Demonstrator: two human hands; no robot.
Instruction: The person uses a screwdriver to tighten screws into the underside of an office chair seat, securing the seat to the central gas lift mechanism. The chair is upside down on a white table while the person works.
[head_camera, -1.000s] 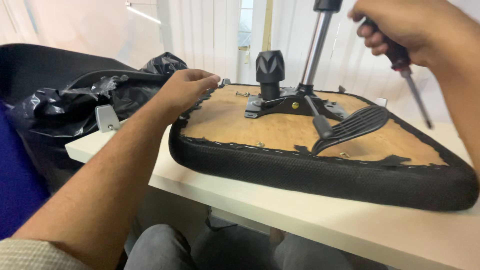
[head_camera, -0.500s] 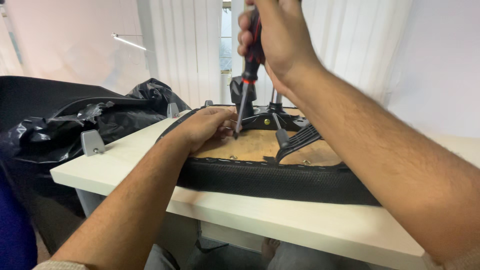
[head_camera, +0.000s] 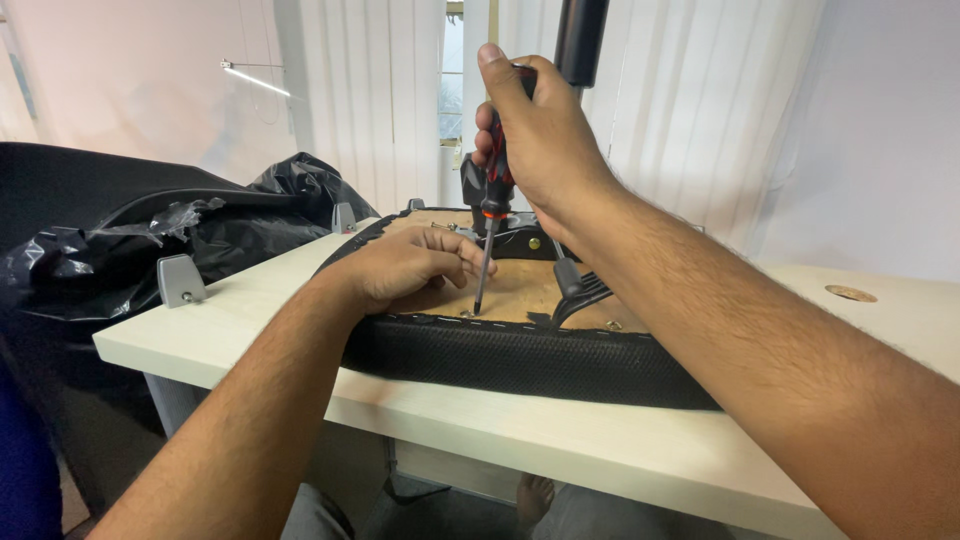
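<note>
On the pale wooden table (head_camera: 560, 420) in front of me lies an upturned chair seat (head_camera: 520, 355), its black fabric edge toward me and its bare plywood underside facing up. My right hand (head_camera: 535, 140) is closed in a full grip around the red-and-black handle of a screwdriver (head_camera: 487, 235), which I hold nearly upright, thumb pointing up along the handle. Its tip (head_camera: 476, 310) meets the plywood near the front edge of the seat, right by a small screw. My left hand (head_camera: 410, 265) rests on the wood just beside the shaft, fingers curled loosely and knuckles up; I cannot tell whether it pinches anything. Behind the screwdriver, the black metal mechanism (head_camera: 520, 240) is bolted to the seat, with a black lever (head_camera: 578, 290) reaching toward me and a black gas cylinder (head_camera: 580, 40) rising out of view. To my left, crumpled black plastic wrap (head_camera: 200, 235) covers another chair part, with a grey bracket (head_camera: 180, 280) showing at the table's end.
</note>
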